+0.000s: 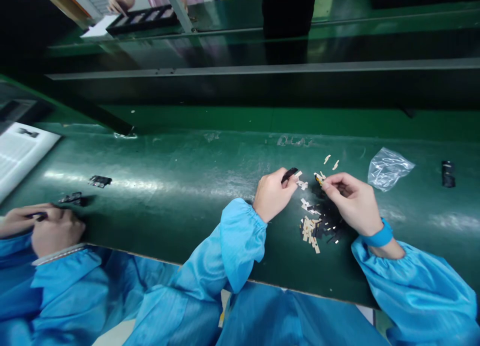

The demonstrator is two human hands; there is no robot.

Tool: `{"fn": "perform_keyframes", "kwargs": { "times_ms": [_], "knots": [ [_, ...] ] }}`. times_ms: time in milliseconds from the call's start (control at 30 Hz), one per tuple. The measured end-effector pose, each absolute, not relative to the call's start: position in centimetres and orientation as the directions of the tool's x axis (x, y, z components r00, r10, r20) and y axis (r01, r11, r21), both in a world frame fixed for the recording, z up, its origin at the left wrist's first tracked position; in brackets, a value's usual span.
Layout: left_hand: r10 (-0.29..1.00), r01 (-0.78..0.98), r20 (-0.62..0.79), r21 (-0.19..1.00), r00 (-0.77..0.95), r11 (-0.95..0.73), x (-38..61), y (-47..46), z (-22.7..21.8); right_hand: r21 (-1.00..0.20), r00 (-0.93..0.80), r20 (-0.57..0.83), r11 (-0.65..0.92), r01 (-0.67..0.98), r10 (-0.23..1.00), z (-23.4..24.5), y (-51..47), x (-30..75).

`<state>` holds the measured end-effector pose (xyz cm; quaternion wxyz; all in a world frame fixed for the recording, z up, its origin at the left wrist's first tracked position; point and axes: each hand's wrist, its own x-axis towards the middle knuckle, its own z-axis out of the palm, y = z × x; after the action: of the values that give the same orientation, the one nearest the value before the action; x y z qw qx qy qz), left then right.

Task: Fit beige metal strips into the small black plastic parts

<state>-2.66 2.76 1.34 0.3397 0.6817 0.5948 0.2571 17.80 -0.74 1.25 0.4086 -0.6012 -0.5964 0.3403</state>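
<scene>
Here we are at the green counter [187, 186], and the left hand [272, 195] is clamped on a black strip [289, 174], gripping it between thumb and fingers. The right hand [352, 202] is pinched on a small piece [319, 178], cream with a dark end, right at its fingertips, and the two hands are apart but close, facing each other. Just below and between them sits a loose pile [318, 227] of cream and black bits, with a few strays above it. Beyond the right hand, a crumpled plastic bag [388, 169] lies near, then a black packet [448, 174] further out. Well off past the left hand, a co-worker's hands [43, 228] work over a dark piece, with black parts [99, 181] on the counter ahead of them.
</scene>
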Motion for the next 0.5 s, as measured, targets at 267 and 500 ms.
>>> {"fn": "perform_keyframes", "kwargs": {
  "times_ms": [267,500],
  "knots": [
    [0.969,0.504,0.0,0.854,0.249,-0.129,-2.7,2.51,1.5,-0.857,-0.064,0.084,0.105,0.504,0.994,1.25,-0.7,17.93],
    [0.929,0.429,-0.06,0.896,0.365,-0.111,-2.59,2.63,1.4,-0.744,-0.143,0.267,0.298,0.597,0.953,1.76,-0.69,17.68]
  ]
}}
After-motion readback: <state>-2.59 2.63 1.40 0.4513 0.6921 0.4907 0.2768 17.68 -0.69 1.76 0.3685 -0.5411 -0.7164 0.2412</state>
